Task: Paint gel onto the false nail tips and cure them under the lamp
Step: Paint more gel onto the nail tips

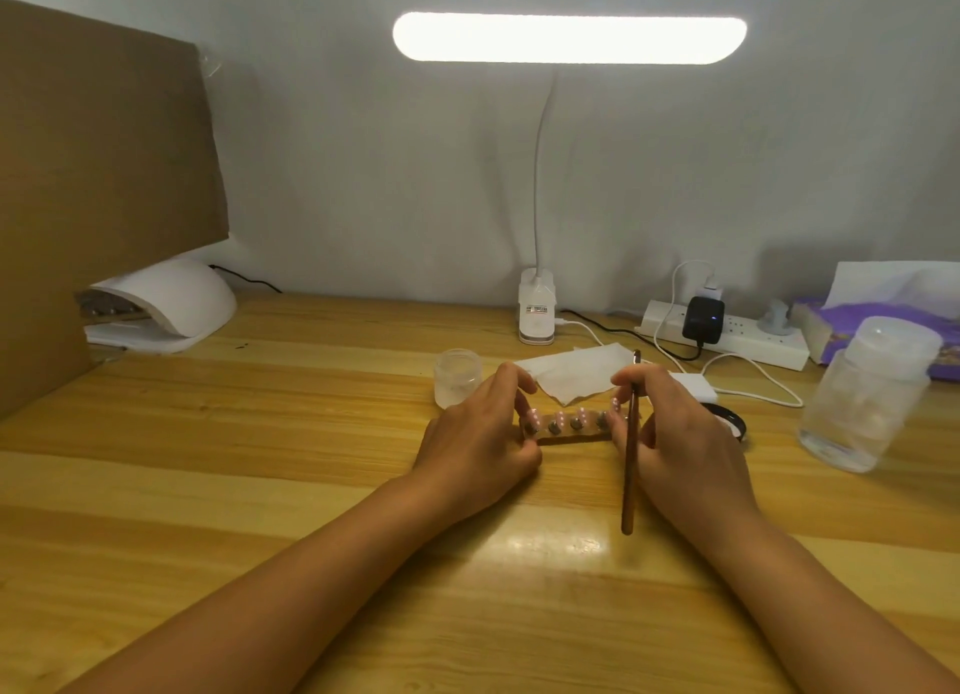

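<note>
Glossy wood-grain bench (pixel 311 433); brown brush (pixel 630 465); frosted plastic jar (pixel 457 376); matt cardboard (pixel 104 148); crumpled paper tissue (pixel 571 376).

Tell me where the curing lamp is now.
In the head view the curing lamp sits at the far left of the desk, by the wall, partly behind the cardboard.

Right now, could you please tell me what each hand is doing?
Left hand: grips the nail holder.
Right hand: holds the brush.
</note>
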### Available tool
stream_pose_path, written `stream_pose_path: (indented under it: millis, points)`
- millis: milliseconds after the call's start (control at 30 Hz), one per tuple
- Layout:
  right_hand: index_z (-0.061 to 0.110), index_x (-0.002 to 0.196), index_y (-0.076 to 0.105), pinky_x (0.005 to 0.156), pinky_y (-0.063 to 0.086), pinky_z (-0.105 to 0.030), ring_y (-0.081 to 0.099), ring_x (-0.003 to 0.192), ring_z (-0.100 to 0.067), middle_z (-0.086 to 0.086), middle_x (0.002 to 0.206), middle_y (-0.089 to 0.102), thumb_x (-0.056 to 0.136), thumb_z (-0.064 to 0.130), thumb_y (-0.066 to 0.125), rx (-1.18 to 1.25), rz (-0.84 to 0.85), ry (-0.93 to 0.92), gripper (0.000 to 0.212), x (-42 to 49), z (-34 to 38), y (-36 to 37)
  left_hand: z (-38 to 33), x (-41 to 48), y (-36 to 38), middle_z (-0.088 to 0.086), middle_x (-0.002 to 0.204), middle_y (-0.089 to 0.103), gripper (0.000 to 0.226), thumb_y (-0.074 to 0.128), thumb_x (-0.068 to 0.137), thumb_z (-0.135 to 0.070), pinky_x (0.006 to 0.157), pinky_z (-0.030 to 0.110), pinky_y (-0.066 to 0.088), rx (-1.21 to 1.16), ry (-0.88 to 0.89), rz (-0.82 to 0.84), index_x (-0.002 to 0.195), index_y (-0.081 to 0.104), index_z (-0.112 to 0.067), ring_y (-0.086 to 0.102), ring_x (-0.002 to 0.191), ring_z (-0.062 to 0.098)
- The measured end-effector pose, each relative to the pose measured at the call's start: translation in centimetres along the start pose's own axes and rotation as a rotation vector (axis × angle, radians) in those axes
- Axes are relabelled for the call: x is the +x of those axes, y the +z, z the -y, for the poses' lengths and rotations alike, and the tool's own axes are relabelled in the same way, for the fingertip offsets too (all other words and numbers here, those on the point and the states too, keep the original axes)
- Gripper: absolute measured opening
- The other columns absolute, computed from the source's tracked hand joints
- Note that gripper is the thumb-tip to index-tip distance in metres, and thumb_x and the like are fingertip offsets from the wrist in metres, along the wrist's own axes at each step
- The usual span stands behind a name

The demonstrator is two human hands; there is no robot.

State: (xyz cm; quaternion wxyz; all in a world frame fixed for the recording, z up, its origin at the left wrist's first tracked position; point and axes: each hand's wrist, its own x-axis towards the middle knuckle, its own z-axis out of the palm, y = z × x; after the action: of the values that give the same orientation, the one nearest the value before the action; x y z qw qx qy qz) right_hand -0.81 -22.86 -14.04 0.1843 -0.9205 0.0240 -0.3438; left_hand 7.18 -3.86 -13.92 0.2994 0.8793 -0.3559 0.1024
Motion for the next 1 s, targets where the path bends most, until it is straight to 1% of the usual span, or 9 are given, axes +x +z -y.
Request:
stream_pose_path:
  millis: [200,267,333,467,533,600,733,867,1000]
  points:
    - [0.025,0.118,0.053,0.049,0.053,-0.030,0.055,0.061,-0.006,0.007,0.099,0.066,0.086,0.021,0.073,-0.024,0.036,-0.026,0.039,-0.13,0.21,0.18,-0.04,-0.20,0.07,-0.017,0.108,0.052,0.040,0.061,0.089,-0.025,0.055,0.020,0.032,0.026,0.037,0.005,0.122,0.040,-0.034,0.047,0.072,-0.003]
    - [0.026,0.118,0.052,0.048,0.051,-0.027,0.053,0.060,-0.004,0.007,0.099,0.066,0.085,0.020,0.074,-0.022,0.049,-0.019,0.040,-0.08,0.21,0.15,-0.08,-0.23,0.08,-0.017,0.108,0.051,0.040,0.061,0.089,-0.026,0.055,0.019,0.030,0.031,0.034,0.004,0.121,0.039,-0.034,0.046,0.072,-0.003]
    - [0.028,0.120,0.050,0.050,0.053,-0.030,0.054,0.061,-0.005,0.008,0.102,0.064,0.084,0.019,0.074,-0.018,0.069,0.006,0.044,-0.03,0.26,0.10,-0.10,-0.24,0.08,-0.018,0.107,0.051,0.040,0.060,0.089,-0.026,0.055,0.019,0.030,0.030,0.026,0.000,0.121,0.038,-0.035,0.047,0.072,-0.003]
    - [0.028,0.119,0.046,0.048,0.053,-0.029,0.055,0.059,-0.007,0.008,0.102,0.062,0.077,0.010,0.076,-0.021,0.077,0.075,0.055,-0.09,0.31,-0.16,-0.04,-0.28,0.01,-0.018,0.108,0.054,0.039,0.059,0.089,-0.028,0.057,0.021,0.035,0.033,0.000,-0.022,0.120,0.037,-0.037,0.052,0.080,0.005]
    - [0.027,0.118,0.047,0.048,0.054,-0.032,0.056,0.059,-0.009,0.006,0.099,0.062,0.078,0.005,0.073,-0.032,0.059,0.095,0.052,-0.14,0.32,-0.31,-0.01,-0.29,0.02,-0.018,0.108,0.055,0.039,0.059,0.089,-0.029,0.058,0.020,0.034,0.044,-0.009,-0.040,0.119,0.037,-0.037,0.053,0.085,0.007]
    - [0.024,0.118,0.050,0.051,0.054,-0.036,0.059,0.065,-0.012,0.004,0.098,0.063,0.081,0.003,0.069,-0.032,0.036,0.100,0.047,-0.16,0.32,-0.39,-0.01,-0.29,0.03,-0.019,0.108,0.056,0.039,0.060,0.089,-0.029,0.058,0.019,0.035,0.051,-0.013,-0.053,0.119,0.038,-0.036,0.052,0.085,0.006]
    - [0.022,0.118,0.050,0.061,0.057,-0.035,0.062,0.078,-0.017,0.003,0.099,0.063,0.083,0.002,0.068,-0.018,0.037,0.097,0.044,-0.07,0.29,-0.31,-0.06,-0.20,0.03,-0.019,0.107,0.057,0.037,0.060,0.089,-0.030,0.065,0.026,0.042,0.054,-0.040,-0.070,0.119,0.039,-0.035,0.055,0.087,0.007]
    - [0.019,0.118,0.051,0.066,0.057,-0.034,0.061,0.080,-0.016,0.001,0.098,0.063,0.083,-0.001,0.068,0.017,0.041,0.093,0.043,0.03,0.17,-0.20,-0.09,-0.08,0.07,-0.017,0.110,0.059,0.036,0.059,0.090,-0.031,0.069,0.027,0.046,0.075,-0.053,-0.076,0.120,0.039,-0.034,0.058,0.090,0.009]
    - [0.017,0.117,0.051,0.067,0.057,-0.032,0.062,0.080,-0.016,0.000,0.095,0.064,0.083,0.001,0.069,0.025,0.020,0.081,0.041,0.06,0.13,-0.22,-0.04,0.07,0.15,-0.015,0.112,0.062,0.035,0.060,0.092,-0.031,0.066,0.025,0.041,0.064,-0.052,-0.073,0.121,0.041,-0.032,0.056,0.083,0.008]
